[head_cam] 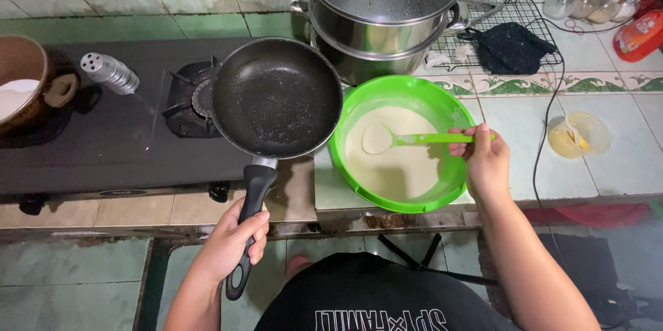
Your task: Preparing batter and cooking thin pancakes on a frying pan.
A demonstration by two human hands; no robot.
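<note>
Left hand (233, 240) is fisted, thumb side up, around the black pan handle (250, 215), forearm running down-left from it toward the bottom edge. Right hand (485, 162) sits well right of that handle, fingers curled in a pinch with knuckles up, wrist bent slightly. Right forearm bare, angling down-right away from the handle.

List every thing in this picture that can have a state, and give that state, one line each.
Frying pan: empty, held off the burner.
Left hand: closed on the pan handle.
Green bowl: holds pale batter.
Green ladle: bowl end full of batter.
Right hand: gripping the ladle handle.
Stacked steel pots: glass lid on.
Burner: uncovered, no flame visible.
Shaker: lying on its side.
</note>
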